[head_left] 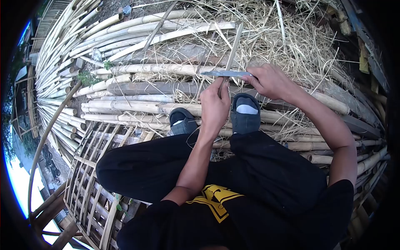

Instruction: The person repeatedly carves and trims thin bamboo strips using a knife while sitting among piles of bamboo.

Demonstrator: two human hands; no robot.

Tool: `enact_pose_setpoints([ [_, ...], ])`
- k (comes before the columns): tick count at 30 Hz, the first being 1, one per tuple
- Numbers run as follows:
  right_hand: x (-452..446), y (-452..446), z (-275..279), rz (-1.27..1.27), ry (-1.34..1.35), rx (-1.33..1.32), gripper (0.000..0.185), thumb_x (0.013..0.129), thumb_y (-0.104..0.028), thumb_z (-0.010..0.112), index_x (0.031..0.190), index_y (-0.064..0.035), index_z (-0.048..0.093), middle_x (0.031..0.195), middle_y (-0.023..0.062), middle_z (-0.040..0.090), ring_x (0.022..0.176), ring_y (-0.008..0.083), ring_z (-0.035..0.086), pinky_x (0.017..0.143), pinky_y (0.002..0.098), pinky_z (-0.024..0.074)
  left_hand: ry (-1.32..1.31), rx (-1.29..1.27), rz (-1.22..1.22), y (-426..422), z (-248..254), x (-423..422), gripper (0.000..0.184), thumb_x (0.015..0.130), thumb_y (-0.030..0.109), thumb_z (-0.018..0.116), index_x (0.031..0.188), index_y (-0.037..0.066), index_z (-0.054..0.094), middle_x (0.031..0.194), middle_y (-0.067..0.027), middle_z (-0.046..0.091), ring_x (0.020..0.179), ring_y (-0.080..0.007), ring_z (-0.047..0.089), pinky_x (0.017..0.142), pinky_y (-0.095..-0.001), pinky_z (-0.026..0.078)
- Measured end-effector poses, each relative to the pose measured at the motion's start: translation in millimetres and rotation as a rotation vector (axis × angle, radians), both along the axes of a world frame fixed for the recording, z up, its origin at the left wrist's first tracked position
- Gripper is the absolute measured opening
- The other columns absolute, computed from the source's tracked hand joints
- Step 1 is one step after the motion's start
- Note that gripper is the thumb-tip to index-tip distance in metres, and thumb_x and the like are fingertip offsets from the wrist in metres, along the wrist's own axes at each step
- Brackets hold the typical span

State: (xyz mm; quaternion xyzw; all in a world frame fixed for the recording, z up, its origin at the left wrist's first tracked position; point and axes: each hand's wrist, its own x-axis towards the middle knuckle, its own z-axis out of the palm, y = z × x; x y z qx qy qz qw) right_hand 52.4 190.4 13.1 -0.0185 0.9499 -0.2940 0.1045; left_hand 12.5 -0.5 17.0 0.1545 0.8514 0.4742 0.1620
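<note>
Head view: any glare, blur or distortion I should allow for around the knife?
Head view: wide-angle bending, bamboo poles curving and corners black; head view: a bright patch at the left edge burnt out to white; head view: knife, strip and left hand evenly lit, outlines readable, no glare hiding the blade.

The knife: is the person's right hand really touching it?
Touching. The head view shows the right hand wrapped around one end of the knife, whose blade sticks out from the grip, across the bamboo strip.
</note>
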Motion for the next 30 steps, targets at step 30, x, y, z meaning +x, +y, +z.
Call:
enact_pose_setpoints([
  [30,-24.2,59.0,-13.3,-0.078,-0.089,0.186,0.055,0.097,-0.048,0.04,0.074,-0.0016,0.058,0.059,0.0157,0.053,0.056,0.0328,0.052,0.057,0.0448,0.0434,0.08,-0.028,-0.009,5.2,-4.0,7.6,0.018,0.088,-0.001,0.053,0.102,-0.009,0.06,0.072,-0.0252,0.059,0.06,-0.0332,0.06,0.055,-0.0382,0.045],
])
